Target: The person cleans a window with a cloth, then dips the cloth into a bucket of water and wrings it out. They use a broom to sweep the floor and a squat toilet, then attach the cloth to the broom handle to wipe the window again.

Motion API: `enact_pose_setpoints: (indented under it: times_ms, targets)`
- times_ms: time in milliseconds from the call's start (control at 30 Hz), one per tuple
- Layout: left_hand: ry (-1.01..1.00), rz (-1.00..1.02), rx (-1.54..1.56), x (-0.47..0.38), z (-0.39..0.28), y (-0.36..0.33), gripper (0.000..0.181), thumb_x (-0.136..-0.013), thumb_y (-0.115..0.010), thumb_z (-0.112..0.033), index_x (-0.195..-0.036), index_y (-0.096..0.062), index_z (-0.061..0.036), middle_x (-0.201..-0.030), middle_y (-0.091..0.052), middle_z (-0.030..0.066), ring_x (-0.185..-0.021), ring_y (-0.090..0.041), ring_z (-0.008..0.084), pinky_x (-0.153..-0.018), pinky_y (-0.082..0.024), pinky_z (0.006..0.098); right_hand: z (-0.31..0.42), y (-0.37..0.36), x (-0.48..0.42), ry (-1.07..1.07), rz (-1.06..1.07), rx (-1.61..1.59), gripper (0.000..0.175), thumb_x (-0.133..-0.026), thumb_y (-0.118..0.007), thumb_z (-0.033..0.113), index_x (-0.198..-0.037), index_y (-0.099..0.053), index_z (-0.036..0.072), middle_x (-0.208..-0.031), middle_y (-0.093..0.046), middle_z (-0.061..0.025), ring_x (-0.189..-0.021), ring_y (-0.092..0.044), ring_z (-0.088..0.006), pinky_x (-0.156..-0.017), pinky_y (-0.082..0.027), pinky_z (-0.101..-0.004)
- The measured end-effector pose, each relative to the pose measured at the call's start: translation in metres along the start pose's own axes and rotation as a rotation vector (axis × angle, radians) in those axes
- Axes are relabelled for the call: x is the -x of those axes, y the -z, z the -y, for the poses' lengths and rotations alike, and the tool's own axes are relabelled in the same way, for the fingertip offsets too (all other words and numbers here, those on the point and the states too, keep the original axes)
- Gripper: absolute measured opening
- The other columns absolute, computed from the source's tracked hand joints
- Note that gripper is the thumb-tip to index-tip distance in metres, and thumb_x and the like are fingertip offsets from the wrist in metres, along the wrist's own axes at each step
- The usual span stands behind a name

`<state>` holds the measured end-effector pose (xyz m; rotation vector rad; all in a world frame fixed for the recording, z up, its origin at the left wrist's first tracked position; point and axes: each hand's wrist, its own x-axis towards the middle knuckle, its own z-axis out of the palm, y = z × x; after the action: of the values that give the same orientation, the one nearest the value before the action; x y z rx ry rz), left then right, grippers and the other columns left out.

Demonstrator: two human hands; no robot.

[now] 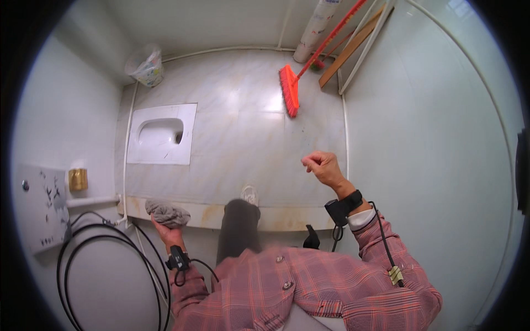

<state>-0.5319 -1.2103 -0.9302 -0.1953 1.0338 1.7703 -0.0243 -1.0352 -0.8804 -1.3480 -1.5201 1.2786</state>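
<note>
On my left hand [169,236] rests a crumpled grey cloth [169,213], with my fingers beneath and around it. It is over the edge of the raised step [210,215]. My right hand [325,167] is held above the tiled floor [244,140], near the right wall, its fingers curled in and nothing visible in them. A black device [343,207] is strapped around my right wrist, and another black device [178,258] around my left. One of my shoes [249,194] stands on the raised floor.
A white squat toilet [162,134] is set into the floor. A bin with a plastic bag [145,68] stands in the far left corner. A red broom [291,91], a wrapped roll [316,29] and a wooden board [352,47] lean at the far right. A black hose [62,265] loops at left.
</note>
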Motion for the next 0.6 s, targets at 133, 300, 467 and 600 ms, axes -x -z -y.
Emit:
enact_pose_setpoints:
  times_ms: [133,300,467,600]
  targets:
    - [0.159,0.262,0.011,-0.041,-0.006,-0.083,0.032,-0.089,-0.054,-0.046,-0.104,-0.061,-0.0183,-0.097,-0.062,-0.0015,-0.085,-0.059,0.0165,-0.076,-0.051,0.0364,0.034,-0.019,-0.08,-0.312,0.039,-0.03,0.032,-0.089,-0.06,0.024,-0.068,-0.066,0.001,-0.06,-0.062,-0.0017,-0.054,-0.058,-0.0077,-0.05,-0.046,-0.0236]
    - [0.313,0.201,-0.047,-0.061,0.036,-0.241,0.043,-0.088,-0.053,-0.049,-0.108,-0.06,-0.0123,-0.1,-0.064,0.009,-0.09,-0.06,0.0227,-0.084,-0.05,0.0387,0.102,-0.07,-0.155,-0.419,0.156,-0.394,0.035,-0.096,-0.048,0.032,-0.107,-0.065,0.003,-0.094,-0.066,-0.0043,-0.082,-0.063,-0.0135,-0.069,-0.051,-0.0281]
    - [0.604,0.472,0.042,-0.077,0.075,-0.404,0.047,-0.092,-0.053,-0.043,-0.126,-0.051,-0.0103,-0.117,-0.06,0.0075,-0.107,-0.057,0.0234,-0.093,-0.047,0.0395,0.156,-0.093,-0.225,-0.245,0.292,-0.226,0.032,-0.092,-0.054,0.031,-0.112,-0.064,0.008,-0.104,-0.067,-0.0069,-0.093,-0.063,-0.0216,-0.076,-0.05,-0.0332]
    - [0.553,0.432,-0.023,-0.119,0.079,-0.469,0.055,-0.089,-0.057,-0.046,-0.13,-0.047,-0.0115,-0.123,-0.057,0.0054,-0.111,-0.055,0.0227,-0.096,-0.046,0.0399,0.169,0.003,-0.325,0.193,-0.086,0.514,0.025,-0.08,-0.063,0.021,-0.102,-0.067,0.009,-0.099,-0.066,-0.0132,-0.094,-0.062,-0.0299,-0.079,-0.05,-0.0363]
